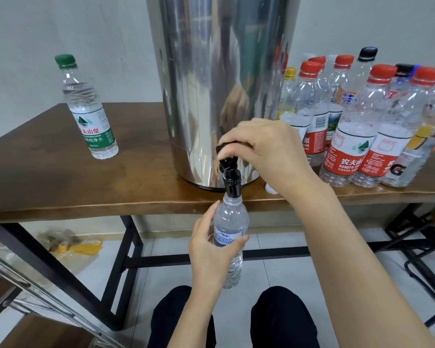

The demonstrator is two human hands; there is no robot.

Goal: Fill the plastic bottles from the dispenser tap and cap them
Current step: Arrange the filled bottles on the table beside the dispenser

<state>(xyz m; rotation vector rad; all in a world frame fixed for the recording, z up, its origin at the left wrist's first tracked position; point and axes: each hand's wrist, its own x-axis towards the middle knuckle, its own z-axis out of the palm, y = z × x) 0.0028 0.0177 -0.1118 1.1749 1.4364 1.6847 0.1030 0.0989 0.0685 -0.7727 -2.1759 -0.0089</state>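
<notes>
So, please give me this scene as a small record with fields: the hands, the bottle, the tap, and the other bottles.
left hand: holds uncapped bottle, mouth under the tap
right hand: on tap handle
tap: black, at base of steel dispenser
green-capped bottle: alone on table, left of dispenser
bottle group: right of dispenser, mostly red caps
</notes>
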